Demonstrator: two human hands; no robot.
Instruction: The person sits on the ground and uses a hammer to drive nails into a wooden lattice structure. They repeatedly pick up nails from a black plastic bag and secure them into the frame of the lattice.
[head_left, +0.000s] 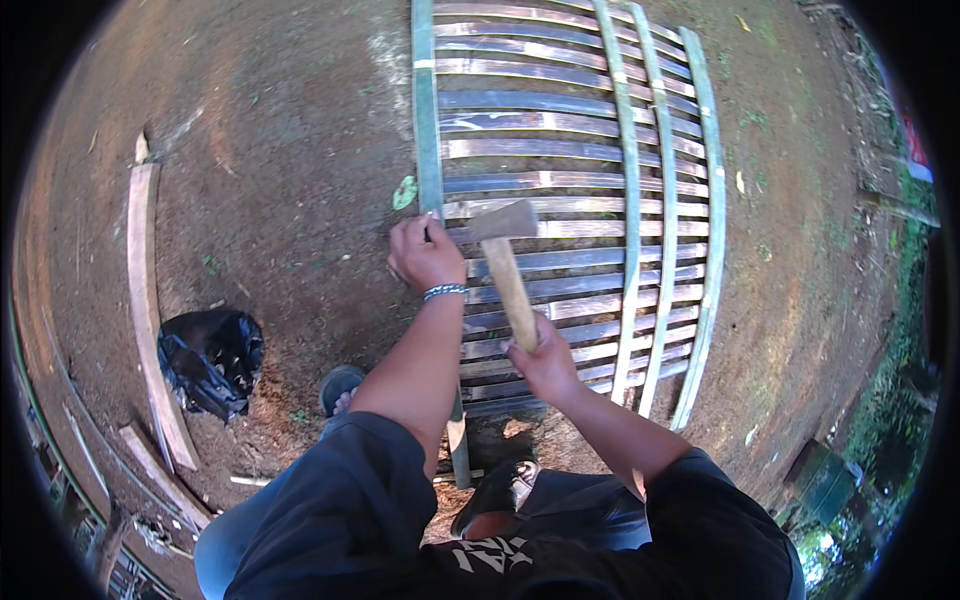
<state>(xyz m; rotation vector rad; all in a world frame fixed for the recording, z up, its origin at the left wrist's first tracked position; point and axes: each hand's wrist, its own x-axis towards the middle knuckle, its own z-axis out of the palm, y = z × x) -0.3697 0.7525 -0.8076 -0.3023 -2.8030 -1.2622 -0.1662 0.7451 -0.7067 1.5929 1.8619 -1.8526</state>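
A: How far does the work look, in your opinion?

B: I think it is well advanced. The bamboo panel (570,200) lies flat on the bare ground (280,150), and many cross slats already sit in a row on the long rails. Near the person's feet the slats seem a little less regular, so the fixing at this end is maybe not finished. I cannot see any nail clearly.

A: Where is the hammer?

B: The hammer (505,255) is in the right hand (543,358). This hand is closed around the lower end of the wooden handle, and the metal head is above the slats, just beside the left rail.

A: And the other hand?

B: The left hand (425,252) is curled closed at the left rail (428,130), touching it, very near the hammer head. It may pinch something small there, but it is too small to tell.

A: Anything else around?

B: A black plastic bag (210,360) and some loose bamboo strips (145,300) lie well apart to the left.
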